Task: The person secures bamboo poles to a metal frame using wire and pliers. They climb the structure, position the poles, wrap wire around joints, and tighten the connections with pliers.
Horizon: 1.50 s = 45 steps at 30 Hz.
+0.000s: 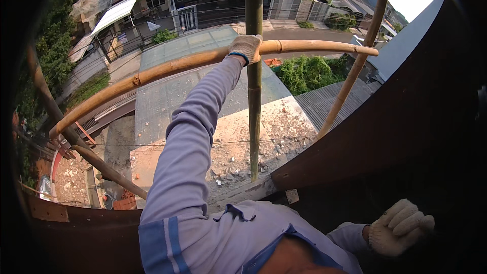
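My left hand [246,48], in a pale knitted glove with a blue cuff edge, stretches far out and is closed at the crossing of two bamboo poles. Its fingers wrap the long tan crosswise bamboo pole [177,64], right against the greenish upright bamboo pole [254,101]. The glove hides the crossing itself, so any tie there cannot be seen. My right hand [401,228], in a similar glove, is low at the right in shadow beside my body. Its fingers are curled in; what they hold, if anything, is hidden.
Slanting bamboo poles stand at the left [86,147] and right [355,66]. A dark wall [375,132] curves along the right. Below lie a rubble-strewn roof [279,127], a grey corrugated roof [337,104], shrubs and a street, with houses beyond. Thin wires cross the view.
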{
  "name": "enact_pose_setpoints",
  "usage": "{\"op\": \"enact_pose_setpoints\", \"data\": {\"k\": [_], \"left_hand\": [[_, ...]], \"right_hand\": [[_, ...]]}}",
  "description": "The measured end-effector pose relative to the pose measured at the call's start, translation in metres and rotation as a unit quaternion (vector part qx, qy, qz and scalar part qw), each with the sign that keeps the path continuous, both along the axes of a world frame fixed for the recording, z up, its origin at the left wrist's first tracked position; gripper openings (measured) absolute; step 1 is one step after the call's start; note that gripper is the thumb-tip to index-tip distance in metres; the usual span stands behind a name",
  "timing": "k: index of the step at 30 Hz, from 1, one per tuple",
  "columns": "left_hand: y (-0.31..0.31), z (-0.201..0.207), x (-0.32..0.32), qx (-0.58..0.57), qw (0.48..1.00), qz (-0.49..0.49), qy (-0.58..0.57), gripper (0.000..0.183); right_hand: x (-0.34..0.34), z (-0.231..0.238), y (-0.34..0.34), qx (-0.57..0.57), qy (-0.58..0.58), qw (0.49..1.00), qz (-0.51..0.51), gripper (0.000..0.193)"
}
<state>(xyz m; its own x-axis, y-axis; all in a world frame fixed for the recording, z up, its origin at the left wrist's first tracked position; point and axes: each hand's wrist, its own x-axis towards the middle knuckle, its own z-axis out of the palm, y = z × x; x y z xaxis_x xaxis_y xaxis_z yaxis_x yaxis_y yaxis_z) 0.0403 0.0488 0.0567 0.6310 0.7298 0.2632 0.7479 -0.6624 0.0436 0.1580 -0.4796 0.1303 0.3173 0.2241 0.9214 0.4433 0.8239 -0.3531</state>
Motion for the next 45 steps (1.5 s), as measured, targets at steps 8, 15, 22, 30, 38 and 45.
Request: {"op": "enact_pose_setpoints", "data": {"k": [8, 15, 22, 30, 38, 45], "left_hand": [[0.008, -0.007, -0.003, 0.024, 0.999, -0.023, -0.033, 0.041], [0.01, -0.006, 0.0, 0.008, 0.999, -0.026, -0.017, 0.045], [0.011, -0.003, 0.002, -0.02, 1.0, -0.006, -0.01, 0.049], [0.013, -0.004, 0.005, -0.036, 0.999, -0.002, 0.021, 0.051], [0.014, -0.001, 0.003, -0.069, 0.997, 0.017, 0.017, 0.045], [0.023, -0.001, 0.008, -0.085, 0.996, -0.002, 0.009, 0.057]], "right_hand": [[-0.071, -0.044, 0.163, -0.291, 0.149, 0.936, 0.13, 0.036], [-0.007, -0.133, 0.395, -0.374, 0.217, 0.9, 0.049, 0.021], [0.045, -0.151, 0.478, -0.363, -0.009, 0.907, -0.213, 0.041], [0.065, -0.139, 0.498, -0.406, -0.098, 0.881, -0.222, 0.049], [0.046, -0.13, 0.474, -0.469, -0.195, 0.847, -0.158, 0.067], [0.052, -0.13, 0.475, -0.501, -0.26, 0.799, -0.207, 0.096]]}}
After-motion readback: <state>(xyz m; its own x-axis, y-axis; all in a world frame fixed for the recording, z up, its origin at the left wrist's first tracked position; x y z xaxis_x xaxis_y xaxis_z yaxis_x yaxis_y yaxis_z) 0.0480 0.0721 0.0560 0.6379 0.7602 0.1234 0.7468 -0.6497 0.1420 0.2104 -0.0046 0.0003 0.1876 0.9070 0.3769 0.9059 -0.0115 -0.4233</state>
